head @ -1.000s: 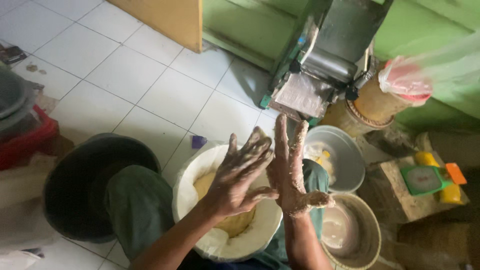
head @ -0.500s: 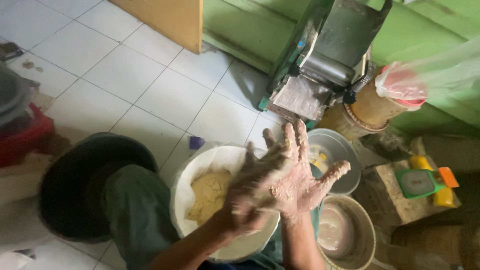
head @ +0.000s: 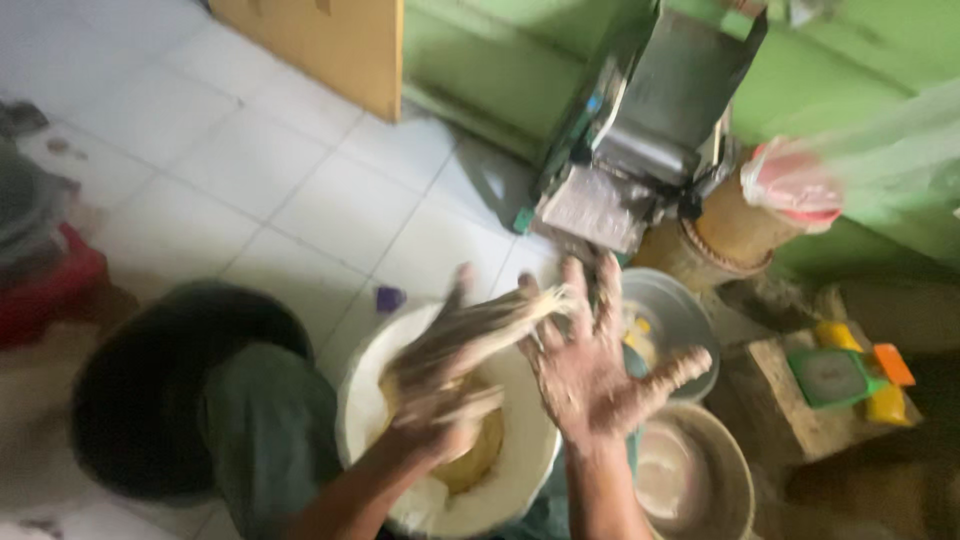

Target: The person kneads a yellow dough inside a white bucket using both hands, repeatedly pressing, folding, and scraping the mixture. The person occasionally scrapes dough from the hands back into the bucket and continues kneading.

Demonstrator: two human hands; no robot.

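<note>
Left hand [head: 440,375]: blurred, coated in dough, fingers fairly spread, holding nothing, just above the white bowl
Right hand [head: 590,370]: palm up beside the left, fingers wide, holding nothing, crusted with dough
Dough [head: 470,455]: yellowish lump inside the white bowl [head: 520,470], near centre, under the left hand
Black tub [head: 150,400]: near left, beside the bowl
Grey bowl [head: 675,320]: just beyond the right hand
Tan bowl [head: 700,475]: near right
Metal machine [head: 640,130]: far, against the green wall
Pink plastic bag [head: 795,180]: far right, atop a brown cylinder
Green square scale [head: 830,375]: right, on a wooden block, orange and yellow pieces beside it
</note>
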